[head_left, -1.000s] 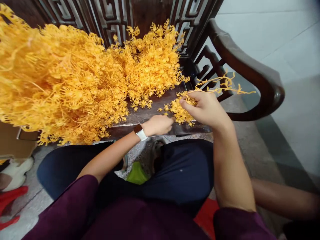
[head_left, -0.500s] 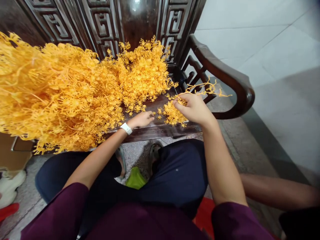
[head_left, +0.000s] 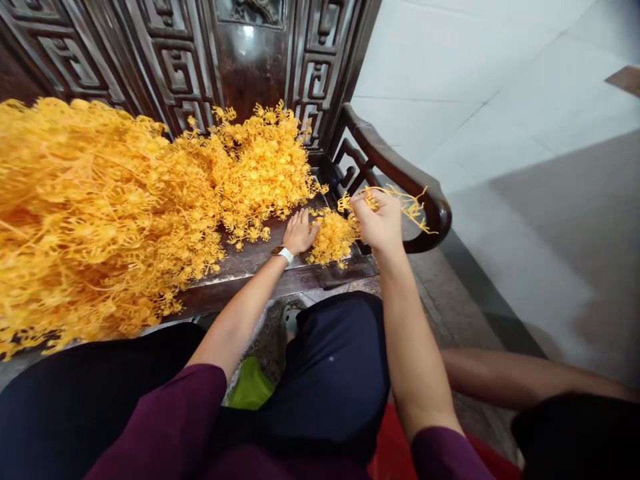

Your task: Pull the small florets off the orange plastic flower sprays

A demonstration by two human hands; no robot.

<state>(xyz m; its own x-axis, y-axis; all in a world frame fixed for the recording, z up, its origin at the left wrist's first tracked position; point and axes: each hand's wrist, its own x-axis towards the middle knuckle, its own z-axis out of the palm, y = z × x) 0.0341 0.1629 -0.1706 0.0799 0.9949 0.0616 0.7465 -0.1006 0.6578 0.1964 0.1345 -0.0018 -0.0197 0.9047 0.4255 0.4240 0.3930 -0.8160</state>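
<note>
Yellow sprig (head_left: 411,208) pinched in the right hand (head_left: 379,219), above the right end of the surface (head_left: 245,265); the left hand (head_left: 299,233), opened flat, rests beside a small yellow pile (head_left: 333,237) near the front edge.

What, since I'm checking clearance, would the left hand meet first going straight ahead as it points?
Probably the right edge of the yellow clump just beyond the left hand; depth is hard to judge.

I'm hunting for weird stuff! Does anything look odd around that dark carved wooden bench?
Mostly no, but the thin, branching yellow plastic-looking stem in the person's right hand looks odd: its end is nearly bare, unlike the big, bushy yellow heap.
</note>
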